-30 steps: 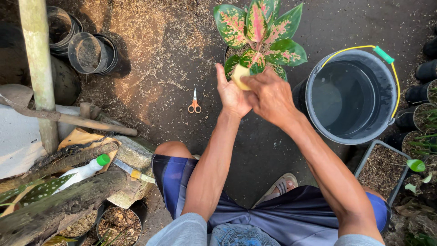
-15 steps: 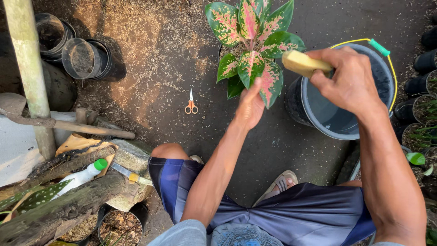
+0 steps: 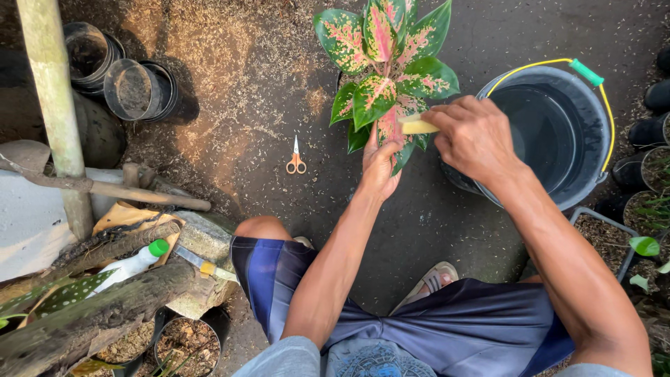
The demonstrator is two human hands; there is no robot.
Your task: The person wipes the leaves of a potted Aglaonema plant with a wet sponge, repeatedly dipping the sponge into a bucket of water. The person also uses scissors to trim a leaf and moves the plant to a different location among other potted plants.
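Scissors (image 3: 296,160) lie on the ground at left; the left hand (image 3: 380,164) cups a leaf of the plant (image 3: 388,66) from beneath, the right hand (image 3: 474,136) pinches a yellow sponge (image 3: 417,126) against it, bucket (image 3: 558,132) just beside.

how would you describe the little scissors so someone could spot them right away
Start at the potted plant with pink-and-green leaves near the grey bucket. Look left of the plant, on the bare dirt ground: the small scissors lie alone there, blades pointing away. Their orange handles set them apart from everything nearby.
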